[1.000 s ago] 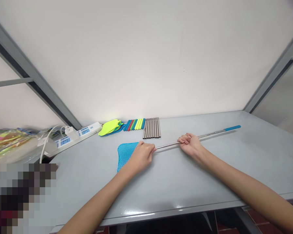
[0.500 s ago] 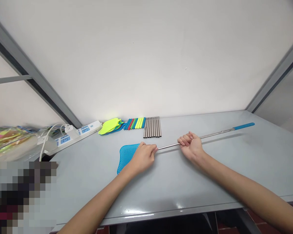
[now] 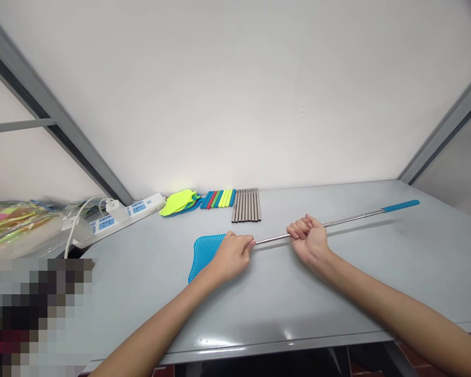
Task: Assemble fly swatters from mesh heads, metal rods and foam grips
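A fly swatter with a perforated blue head [image 3: 204, 252] and a thin metal rod [image 3: 273, 239] lies across both my hands, slanting up to the right. My left hand [image 3: 233, 255] is closed where the head meets the rod and hides that joint. Farther along, my right hand [image 3: 308, 240] is turned palm up with its fingers curled around the rod. Beyond it the rod runs out to a blue grip [image 3: 401, 206], held above the tabletop, where a faint shadow falls.
Along the back of the grey table [image 3: 141, 309] are a stack of swatter heads [image 3: 178, 202], a row of coloured grips [image 3: 219, 199] and several metal tubes [image 3: 246, 205]. A white power strip [image 3: 147, 205] with plugs and a cable lies left, near plastic-wrapped items [image 3: 21, 225].
The blue grip has moved a little farther right, away from my right hand, so more rod shows between them. Both hands keep their hold, and the view has shifted slightly.
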The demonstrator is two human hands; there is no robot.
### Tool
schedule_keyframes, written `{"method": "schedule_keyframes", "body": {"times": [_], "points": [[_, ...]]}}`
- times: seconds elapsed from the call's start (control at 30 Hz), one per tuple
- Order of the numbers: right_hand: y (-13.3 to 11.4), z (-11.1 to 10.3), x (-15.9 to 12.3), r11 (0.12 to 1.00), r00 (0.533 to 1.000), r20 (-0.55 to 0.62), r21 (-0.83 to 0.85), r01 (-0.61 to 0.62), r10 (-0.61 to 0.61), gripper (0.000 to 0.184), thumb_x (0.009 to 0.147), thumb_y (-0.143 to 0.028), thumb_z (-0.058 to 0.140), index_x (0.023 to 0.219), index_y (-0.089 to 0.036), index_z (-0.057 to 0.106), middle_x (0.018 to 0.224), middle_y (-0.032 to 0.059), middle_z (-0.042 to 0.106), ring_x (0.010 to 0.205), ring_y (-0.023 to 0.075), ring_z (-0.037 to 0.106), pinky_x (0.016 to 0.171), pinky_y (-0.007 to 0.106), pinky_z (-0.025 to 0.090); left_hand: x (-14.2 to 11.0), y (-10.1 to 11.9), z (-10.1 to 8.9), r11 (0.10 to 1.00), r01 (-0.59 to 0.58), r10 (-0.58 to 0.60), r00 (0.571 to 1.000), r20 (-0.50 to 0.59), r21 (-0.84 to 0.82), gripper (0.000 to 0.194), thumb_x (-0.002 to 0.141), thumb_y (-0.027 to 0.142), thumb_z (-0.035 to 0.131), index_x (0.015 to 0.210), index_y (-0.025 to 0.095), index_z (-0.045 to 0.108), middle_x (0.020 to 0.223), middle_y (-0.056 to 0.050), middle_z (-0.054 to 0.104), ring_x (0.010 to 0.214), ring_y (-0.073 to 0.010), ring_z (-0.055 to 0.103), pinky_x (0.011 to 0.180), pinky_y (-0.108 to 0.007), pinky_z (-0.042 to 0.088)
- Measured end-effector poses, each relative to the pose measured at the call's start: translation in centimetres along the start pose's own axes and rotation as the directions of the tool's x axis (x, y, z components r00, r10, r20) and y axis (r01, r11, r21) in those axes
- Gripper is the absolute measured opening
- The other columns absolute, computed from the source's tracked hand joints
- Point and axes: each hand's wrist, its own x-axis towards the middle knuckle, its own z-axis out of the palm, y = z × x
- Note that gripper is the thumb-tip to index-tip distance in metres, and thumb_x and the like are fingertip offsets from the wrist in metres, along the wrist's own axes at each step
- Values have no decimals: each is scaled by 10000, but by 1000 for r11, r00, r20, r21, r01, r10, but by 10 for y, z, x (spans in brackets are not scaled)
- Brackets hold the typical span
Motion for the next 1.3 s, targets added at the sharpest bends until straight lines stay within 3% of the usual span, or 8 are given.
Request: {"method": "schedule_keyframes", "body": {"times": [0.57, 0.9, 1.03, 1.13, 1.2, 1.3], "points": [[10, 3, -11, 999, 999, 26, -17, 45, -45, 307, 772, -197, 380, 522, -182, 204, 386, -92, 108, 331, 67, 123, 340, 199, 189, 2, -1, 17, 998, -62, 62, 996, -64, -10, 311, 830, 206, 237, 556, 174, 381, 518, 18, 470, 469, -109, 347, 621, -268, 264], [-2, 4, -2, 993, 993, 12, 34, -117, 117, 294, 758, -161, 368, 532, -183, 181, 384, -86, 125, 327, 68, 133, 341, 199, 209, 0, 5, 14, 992, -124, 126, 988, -92, 28, 328, 856, 240, 223, 591, 171, 403, 550, 21, 494, 486, -101, 369, 620, -264, 275], [-7, 6, 4, 984, 985, -25, 59, -168, 170, 284, 745, -134, 352, 537, -182, 164, 381, -82, 144, 323, 66, 167, 350, 198, 235, 0, 4, 10, 987, -152, 157, 981, -118, 54, 357, 868, 290, 201, 647, 173, 456, 605, 20, 511, 565, -101, 428, 719, -285, 282], [-9, 6, 9, 986, 984, -55, 25, -168, 169, 277, 739, -103, 324, 535, -177, 151, 379, -76, 170, 319, 60, 192, 359, 193, 251, 0, 0, 6, 993, -82, 98, 971, -220, 84, 322, 860, 335, 237, 787, 201, 521, 790, -2, 560, 787, -131, 481, 880, -364, 178], [-12, 5, 14, 990, 989, -64, -16, -138, 136, 275, 733, -84, 304, 532, -174, 139, 374, -73, 173, 314, 57, 197, 362, 193, 253, 1, -5, 4, 995, 10, 19, 955, -295, 97, 300, 853, 351, 252, 900, 234, 524, 976, -26, 541, 957, -160, 443, 925, -404, 92], [-19, 3, 21, 995, 994, -64, -46, -86, 83, 278, 729, -68, 290, 532, -169, 122, 370, -73, 161, 305, 56, 198, 370, 199, 258, 4, -17, 0, 983, 146, -95, 924, -370, 112, 316, 847, 365, 249, 1012, 255, 495, 1158, -61, 449, 1101, -188, 350, 939, -423, 69]]}}
